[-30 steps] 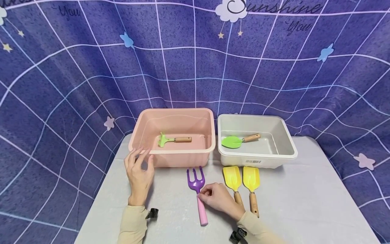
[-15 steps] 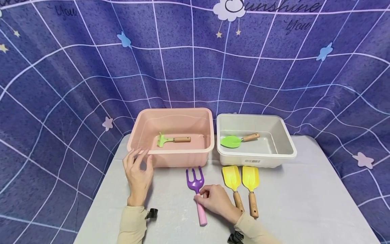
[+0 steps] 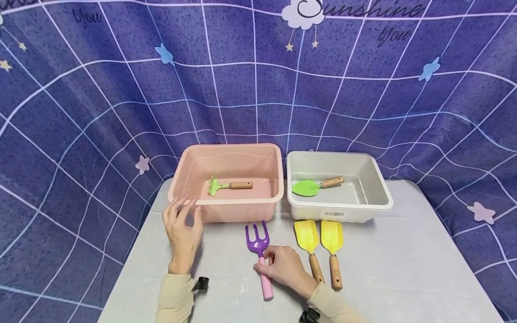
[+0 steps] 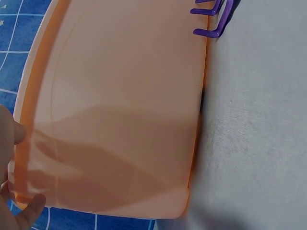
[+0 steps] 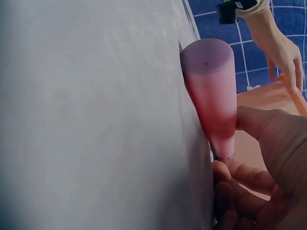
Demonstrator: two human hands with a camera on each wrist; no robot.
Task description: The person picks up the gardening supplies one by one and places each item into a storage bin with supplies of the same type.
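Note:
A toy garden fork [image 3: 258, 246] with purple tines and a pink handle lies on the table in front of the pink bin [image 3: 238, 211]. My right hand [image 3: 287, 268] pinches its handle near the neck, thumb on the left side and fingers on the right. In the right wrist view the handle [image 5: 211, 91] points back toward the camera, close to the tabletop. With loosely extended fingers, my left hand [image 3: 182, 235] rests on the bin's front left rim. The left wrist view shows its fingertips [image 4: 32, 211] at the bin's corner. Inside the bin lies a small green rake [image 3: 230, 185] with a wooden handle.
To the right stands a white bin [image 3: 339, 206] holding a green trowel [image 3: 305, 188]. Two yellow shovels, the left shovel [image 3: 307, 235] and the right shovel [image 3: 332, 237], lie before it beside my right forearm. A blue-purple patterned cloth [image 3: 258, 89] hangs behind the bins.
My right thumb has slid across the fork's handle to its left side, and the hand has moved slightly down and left. The left hand stays on the bin's rim.

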